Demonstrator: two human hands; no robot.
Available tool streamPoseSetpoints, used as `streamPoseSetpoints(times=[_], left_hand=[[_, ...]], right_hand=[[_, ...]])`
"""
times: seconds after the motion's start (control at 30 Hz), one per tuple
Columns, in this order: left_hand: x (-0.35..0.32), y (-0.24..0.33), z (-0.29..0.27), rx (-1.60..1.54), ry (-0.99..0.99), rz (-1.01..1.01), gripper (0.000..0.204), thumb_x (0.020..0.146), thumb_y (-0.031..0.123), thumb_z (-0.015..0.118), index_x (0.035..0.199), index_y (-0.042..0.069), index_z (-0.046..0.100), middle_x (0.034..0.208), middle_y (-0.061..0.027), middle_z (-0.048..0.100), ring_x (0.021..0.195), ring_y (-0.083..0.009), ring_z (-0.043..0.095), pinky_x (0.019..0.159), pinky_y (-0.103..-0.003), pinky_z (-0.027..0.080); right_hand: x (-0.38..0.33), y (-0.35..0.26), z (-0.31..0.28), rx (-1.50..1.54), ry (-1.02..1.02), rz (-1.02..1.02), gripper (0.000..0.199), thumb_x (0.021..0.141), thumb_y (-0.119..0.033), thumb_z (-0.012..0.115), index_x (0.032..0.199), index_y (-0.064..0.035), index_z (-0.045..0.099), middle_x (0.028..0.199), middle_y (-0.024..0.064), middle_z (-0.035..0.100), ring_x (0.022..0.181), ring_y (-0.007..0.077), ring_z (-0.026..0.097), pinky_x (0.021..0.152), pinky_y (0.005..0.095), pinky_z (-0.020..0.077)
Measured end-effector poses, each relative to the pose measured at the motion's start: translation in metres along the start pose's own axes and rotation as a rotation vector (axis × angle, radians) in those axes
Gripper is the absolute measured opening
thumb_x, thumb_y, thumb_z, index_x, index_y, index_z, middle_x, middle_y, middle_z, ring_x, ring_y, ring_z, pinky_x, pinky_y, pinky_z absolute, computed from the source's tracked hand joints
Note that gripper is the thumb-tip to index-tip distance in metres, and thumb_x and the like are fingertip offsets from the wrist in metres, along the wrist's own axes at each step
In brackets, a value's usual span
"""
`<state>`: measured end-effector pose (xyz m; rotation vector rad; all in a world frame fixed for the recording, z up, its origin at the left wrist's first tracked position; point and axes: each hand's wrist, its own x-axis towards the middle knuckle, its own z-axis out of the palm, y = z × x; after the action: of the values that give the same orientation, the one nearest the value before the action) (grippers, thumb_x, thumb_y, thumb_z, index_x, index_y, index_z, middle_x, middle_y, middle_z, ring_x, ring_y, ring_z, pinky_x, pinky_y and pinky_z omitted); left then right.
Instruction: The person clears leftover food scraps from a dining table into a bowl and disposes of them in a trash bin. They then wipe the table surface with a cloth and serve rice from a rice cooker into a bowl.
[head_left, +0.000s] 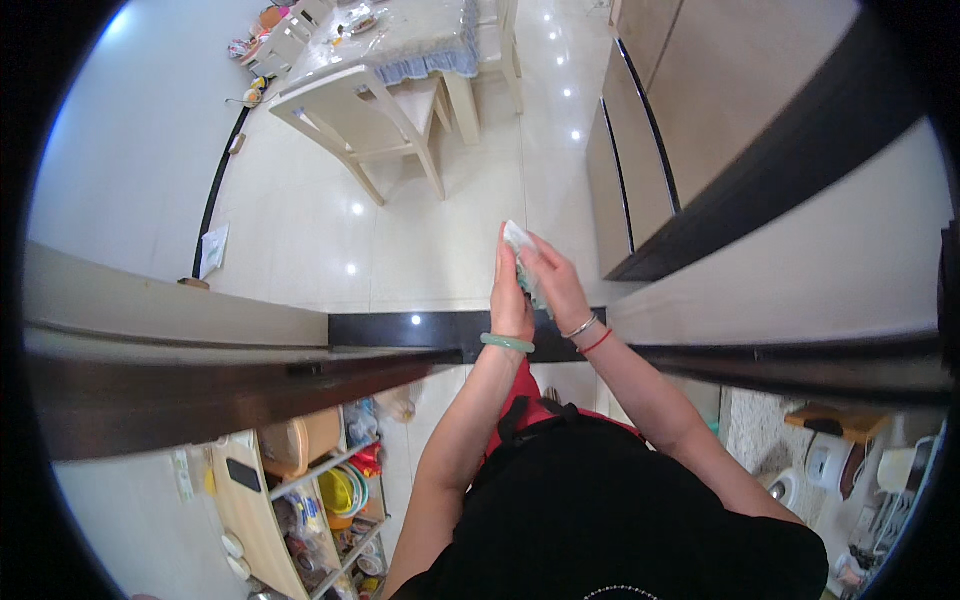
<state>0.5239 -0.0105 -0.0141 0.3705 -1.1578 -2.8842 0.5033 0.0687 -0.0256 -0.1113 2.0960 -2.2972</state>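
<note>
Between my two hands, held out in front of me over a doorway, is a crumpled white and pale green sheet (517,238); whether it is cloth or paper I cannot make out. My left hand (510,295), with a green bangle at the wrist, lies along its left side with the fingers pointing away from me. My right hand (560,285) presses on it from the right, its fingers bent over it. A silver bangle and a red string circle that wrist. Both hands are closed on the sheet, and its middle is partly hidden by the fingers.
A dark threshold (400,330) crosses the doorway between brown frames. Ahead stand a pale chair (350,120) and a covered table (420,45); a brown cabinet (640,160) is at right. Near left is a loaded shelf rack (265,530), near right a counter (750,435) with appliances.
</note>
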Motion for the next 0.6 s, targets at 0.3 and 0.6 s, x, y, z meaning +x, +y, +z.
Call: streamPoseSetpoints(times=[0.3, 0.6], left_hand=[[0.148, 0.018, 0.025, -0.017, 0.069, -0.049, 0.051, 0.101, 0.043, 0.04, 0.14, 0.01, 0.036, 0.135, -0.0047, 0.045, 0.124, -0.0169, 0.044, 0.104, -0.033, 0.037], [0.242, 0.066, 0.05, 0.143, -0.108, -0.238, 0.053, 0.101, 0.035, 0.042, 0.145, 0.007, 0.033, 0.144, -0.0064, 0.04, 0.128, -0.0179, 0.041, 0.105, -0.033, 0.034]], right_hand=[[0.159, 0.012, 0.013, -0.568, 0.028, -0.315, 0.033, 0.092, -0.019, 0.053, 0.122, -0.0073, 0.061, 0.127, 0.0126, 0.056, 0.116, 0.03, 0.049, 0.099, 0.0383, 0.0388], [0.291, 0.013, -0.02, -0.091, 0.259, 0.095, 0.032, 0.097, -0.029, 0.055, 0.104, 0.0007, 0.063, 0.089, 0.0004, 0.06, 0.079, 0.0068, 0.053, 0.07, 0.0224, 0.0442]])
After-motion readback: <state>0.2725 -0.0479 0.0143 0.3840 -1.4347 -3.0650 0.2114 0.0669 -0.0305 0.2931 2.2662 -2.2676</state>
